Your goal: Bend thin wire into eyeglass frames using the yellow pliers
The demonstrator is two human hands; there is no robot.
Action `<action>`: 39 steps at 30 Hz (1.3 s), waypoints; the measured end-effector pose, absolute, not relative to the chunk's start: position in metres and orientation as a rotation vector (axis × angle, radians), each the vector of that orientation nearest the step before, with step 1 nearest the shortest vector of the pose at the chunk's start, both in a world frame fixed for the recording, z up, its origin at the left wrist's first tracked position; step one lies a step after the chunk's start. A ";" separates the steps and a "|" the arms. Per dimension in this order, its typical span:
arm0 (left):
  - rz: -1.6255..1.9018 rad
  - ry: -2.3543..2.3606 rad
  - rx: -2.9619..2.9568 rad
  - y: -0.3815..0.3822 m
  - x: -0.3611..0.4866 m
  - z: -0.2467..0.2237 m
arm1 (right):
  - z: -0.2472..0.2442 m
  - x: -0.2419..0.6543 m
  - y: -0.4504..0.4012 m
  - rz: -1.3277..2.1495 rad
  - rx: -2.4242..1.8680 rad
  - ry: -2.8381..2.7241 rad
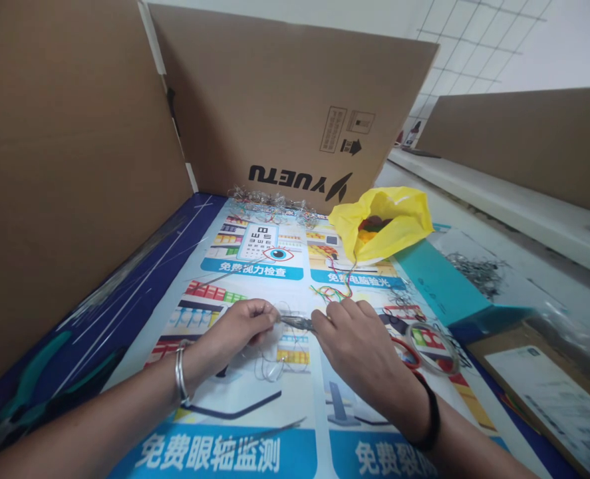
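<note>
Over the printed poster, my right hand [347,336] is closed around a pair of pliers [297,322], its handles hidden in the fist. The metal jaws point left and reach the fingertips of my left hand [255,322]. Thumb and index finger of that hand pinch a thin wire at the jaw tips. Loops of fine wire [273,374] hang or lie just below; which, I cannot tell. Red, green and yellow cords [335,291] lie beyond my right hand, running toward a yellow bag [394,226].
Cardboard panels [295,100] stand at the back and left. Tangled wire [275,203] lies along the back. Teal-handled pliers [40,379] rest at the lower left. A roll of clear tape [432,349], a teal folder [444,283] and a labelled box [544,386] are on the right.
</note>
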State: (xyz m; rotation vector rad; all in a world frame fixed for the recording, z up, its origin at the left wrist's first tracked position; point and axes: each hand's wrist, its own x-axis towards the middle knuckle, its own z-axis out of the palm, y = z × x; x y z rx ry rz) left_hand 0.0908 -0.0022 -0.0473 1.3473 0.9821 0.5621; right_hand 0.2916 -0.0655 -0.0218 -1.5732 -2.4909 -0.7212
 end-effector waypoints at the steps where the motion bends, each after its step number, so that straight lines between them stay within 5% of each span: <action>1: 0.568 0.983 1.348 -0.002 0.091 -0.046 | -0.021 0.292 -0.066 -0.734 -1.579 -2.495; 39: 0.396 0.920 1.382 0.001 0.087 -0.041 | -0.011 0.298 -0.064 -0.753 -1.455 -2.637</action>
